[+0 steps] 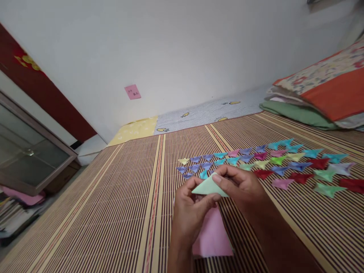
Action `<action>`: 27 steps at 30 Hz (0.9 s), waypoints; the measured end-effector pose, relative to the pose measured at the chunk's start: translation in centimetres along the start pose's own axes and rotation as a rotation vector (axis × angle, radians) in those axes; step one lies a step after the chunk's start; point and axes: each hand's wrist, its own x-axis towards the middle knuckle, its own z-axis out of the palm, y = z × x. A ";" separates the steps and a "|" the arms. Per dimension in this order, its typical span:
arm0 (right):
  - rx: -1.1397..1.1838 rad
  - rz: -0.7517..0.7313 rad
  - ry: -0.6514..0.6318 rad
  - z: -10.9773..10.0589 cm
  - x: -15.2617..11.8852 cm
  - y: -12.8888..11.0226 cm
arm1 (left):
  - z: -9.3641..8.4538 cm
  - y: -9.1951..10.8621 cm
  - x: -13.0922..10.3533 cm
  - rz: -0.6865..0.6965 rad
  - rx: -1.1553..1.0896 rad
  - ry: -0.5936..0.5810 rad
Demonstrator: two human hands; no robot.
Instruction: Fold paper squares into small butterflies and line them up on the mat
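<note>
A pale green sheet of paper (209,186), folded into a triangle, is held up between my two hands. My left hand (189,210) grips its left side, with the thumb along the lower edge. On the right side, my right hand (240,185) pinches it between thumb and fingers. Below them lies pink paper (214,235) on the striped mat, partly covered by my left hand. Beyond my hands, folded paper pieces (233,160) in many colours are spread in rows; my hands hide some of them.
The striped bamboo mat (125,193) covers the bed. Folded bedding (332,87) is stacked at the right. Patterned cloth (196,113) runs along the white wall, where a pink note (132,91) is stuck. A glass-fronted cabinet (31,148) stands at the left.
</note>
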 end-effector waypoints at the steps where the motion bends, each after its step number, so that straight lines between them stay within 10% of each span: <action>1: 0.045 0.020 -0.007 0.1 0.0 0.0 | 0.0 0.0 0.0 0.005 -0.019 -0.006; 19: 0.178 0.071 -0.010 0.1 0.3 0.6 | -0.6 -0.2 0.2 0.200 -0.008 -0.017; 27: -0.018 0.077 -0.092 -0.3 0.5 1.0 | -0.7 -0.3 0.3 0.012 -0.027 -0.060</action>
